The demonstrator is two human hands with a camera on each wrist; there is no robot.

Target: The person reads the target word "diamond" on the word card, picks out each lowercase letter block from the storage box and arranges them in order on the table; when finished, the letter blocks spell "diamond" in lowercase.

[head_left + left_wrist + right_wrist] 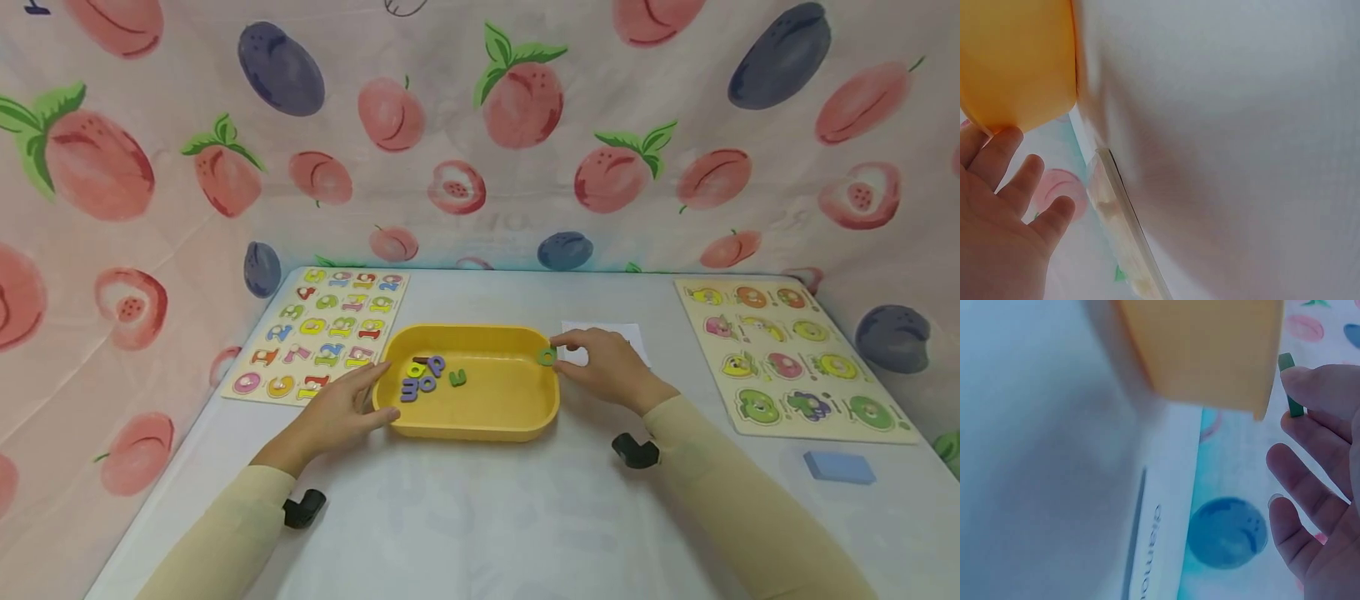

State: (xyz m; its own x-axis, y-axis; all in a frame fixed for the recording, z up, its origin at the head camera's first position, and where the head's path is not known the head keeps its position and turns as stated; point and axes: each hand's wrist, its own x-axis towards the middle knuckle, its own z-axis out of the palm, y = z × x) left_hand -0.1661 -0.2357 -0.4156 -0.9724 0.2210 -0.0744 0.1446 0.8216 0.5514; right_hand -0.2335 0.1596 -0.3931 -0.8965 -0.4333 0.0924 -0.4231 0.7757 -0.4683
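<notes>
Beneath my left hand (337,412) and right hand (603,367) I have a white tabletop (465,517); beyond both a pale pink cloth (450,50) rises like a wall, printed with reddish fruits (522,107), green leaves (538,53) and dark blue fruits (281,68); I see it also along the left of my left hand and the right of my right; a bluish tint edges its foot ahead of me; the light is soft, with blurred shadows (1141,162) near my left hand.
</notes>
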